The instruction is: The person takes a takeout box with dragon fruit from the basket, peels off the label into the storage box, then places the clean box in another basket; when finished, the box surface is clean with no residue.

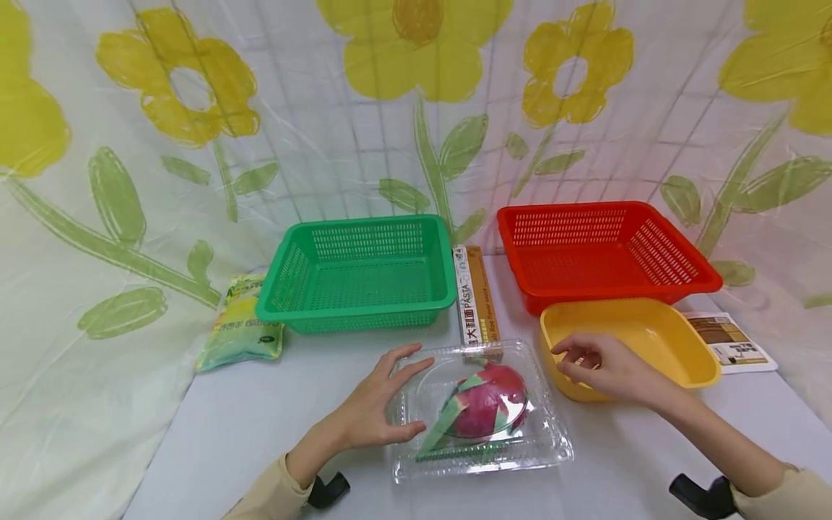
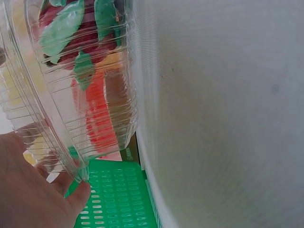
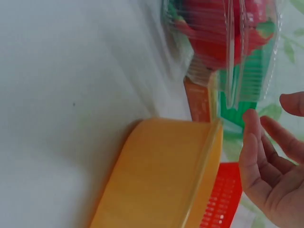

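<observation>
A clear plastic clamshell box (image 1: 552, 433) lies on the white table with its lid down. Through the lid shows a red dragon fruit (image 1: 487, 404) with green scales. My left hand (image 1: 370, 412) is at the left side of the box, thumb and fingers spread over its edge. In the left wrist view, the fingertips (image 2: 81, 192) are right at the box's rim. My right hand (image 1: 604, 365) hovers over the left part of a yellow basin (image 1: 656, 336), fingers loosely bent and holding nothing. The right wrist view shows that hand near the corner of the box.
A green basket (image 1: 364, 318) and a red basket (image 1: 604, 292) stand at the back. Between them lies a pasta box (image 1: 477, 296), its near end behind the clamshell. A green-yellow bag (image 1: 243, 328) is at far left, a flat white-brown packet (image 1: 731, 343) at right.
</observation>
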`<state>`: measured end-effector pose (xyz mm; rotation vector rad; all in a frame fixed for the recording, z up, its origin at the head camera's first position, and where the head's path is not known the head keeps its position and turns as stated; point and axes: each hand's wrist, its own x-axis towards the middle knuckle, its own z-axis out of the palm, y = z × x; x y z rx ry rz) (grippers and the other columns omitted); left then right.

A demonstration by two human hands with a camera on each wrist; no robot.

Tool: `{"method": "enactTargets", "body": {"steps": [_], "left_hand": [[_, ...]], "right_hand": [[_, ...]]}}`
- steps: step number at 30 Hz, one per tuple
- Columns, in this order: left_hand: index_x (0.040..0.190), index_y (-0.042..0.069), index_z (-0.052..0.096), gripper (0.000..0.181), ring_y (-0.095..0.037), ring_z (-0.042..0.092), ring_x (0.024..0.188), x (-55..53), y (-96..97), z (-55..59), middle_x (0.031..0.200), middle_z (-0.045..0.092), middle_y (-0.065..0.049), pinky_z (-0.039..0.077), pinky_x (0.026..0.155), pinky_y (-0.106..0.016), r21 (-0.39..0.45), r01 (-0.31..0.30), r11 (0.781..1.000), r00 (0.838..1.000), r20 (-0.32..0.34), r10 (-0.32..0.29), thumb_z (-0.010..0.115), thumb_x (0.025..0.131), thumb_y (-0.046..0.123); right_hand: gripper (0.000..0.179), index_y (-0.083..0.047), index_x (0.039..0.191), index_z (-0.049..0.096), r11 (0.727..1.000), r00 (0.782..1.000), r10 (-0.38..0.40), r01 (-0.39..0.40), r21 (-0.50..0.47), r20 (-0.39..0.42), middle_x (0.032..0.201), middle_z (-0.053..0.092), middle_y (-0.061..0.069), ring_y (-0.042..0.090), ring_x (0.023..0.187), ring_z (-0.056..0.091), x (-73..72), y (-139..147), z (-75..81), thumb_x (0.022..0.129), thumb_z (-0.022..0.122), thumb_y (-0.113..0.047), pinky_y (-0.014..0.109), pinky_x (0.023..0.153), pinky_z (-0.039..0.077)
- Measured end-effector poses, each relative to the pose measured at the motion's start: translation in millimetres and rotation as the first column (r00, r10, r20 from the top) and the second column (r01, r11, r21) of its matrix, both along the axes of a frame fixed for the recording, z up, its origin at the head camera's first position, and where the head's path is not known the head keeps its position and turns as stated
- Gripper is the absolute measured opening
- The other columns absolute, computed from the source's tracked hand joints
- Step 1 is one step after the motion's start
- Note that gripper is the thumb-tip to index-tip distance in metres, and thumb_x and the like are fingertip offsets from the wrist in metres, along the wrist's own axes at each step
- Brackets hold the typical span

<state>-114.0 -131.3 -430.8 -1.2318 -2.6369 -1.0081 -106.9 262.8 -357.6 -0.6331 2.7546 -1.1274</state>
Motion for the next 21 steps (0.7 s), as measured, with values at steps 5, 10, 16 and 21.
{"method": "enactTargets", "body": {"steps": [5,10,16,21], "left_hand": [[0.153,0.024,0.037,0.087,-0.029,0.027,0.144,0.2,-0.2,-1.8,0.159,0.021,-0.005,0.04,0.101,-0.061,-0.001,0.003,1.0,1.0,-0.005,-0.004,0.074,0.077,0.047],[0.152,0.022,0.038,0.087,-0.028,0.028,0.144,0.1,-0.9,-2.1,0.159,0.022,-0.005,0.04,0.101,-0.06,0.001,0.005,1.0,1.0,-0.001,-0.005,0.074,0.077,0.046],[0.152,0.021,0.039,0.086,-0.029,0.029,0.143,-0.6,-1.6,0.0,0.159,0.023,-0.005,0.042,0.1,-0.061,-0.009,0.007,1.0,1.0,-0.002,-0.007,0.073,0.078,0.048],[0.153,0.024,0.037,0.086,-0.027,0.028,0.144,-1.9,-2.6,1.0,0.16,0.022,-0.005,0.04,0.101,-0.06,-0.026,0.003,1.0,1.0,0.018,-0.003,0.072,0.079,0.049]], "right_hand": [[0.025,-0.003,0.111,0.069,1.0,0.998,-0.001,0.001,0.002,0.067,0.096,0.068,0.0,0.015,0.083,0.061,4.6,-9,0.0,0.089,0.07,-0.015,0.024,0.069,0.055],[0.032,-0.001,0.117,0.065,1.0,0.993,0.014,-0.012,-0.014,0.114,0.102,0.067,0.003,0.019,0.091,0.061,9.1,-16,-1.6,0.09,0.071,-0.017,0.024,0.072,0.055],[0.039,0.002,0.124,0.06,0.997,0.981,0.054,-0.044,-0.057,0.184,0.107,0.066,0.01,0.019,0.088,0.065,14.9,-21,-4.0,0.093,0.069,-0.019,0.024,0.072,0.056],[0.05,0.005,0.134,0.049,0.995,0.958,0.07,-0.046,-0.092,0.278,0.112,0.063,0.015,0.022,0.089,0.065,21.9,-24,-5.0,0.095,0.066,-0.022,0.029,0.073,0.058]]}}
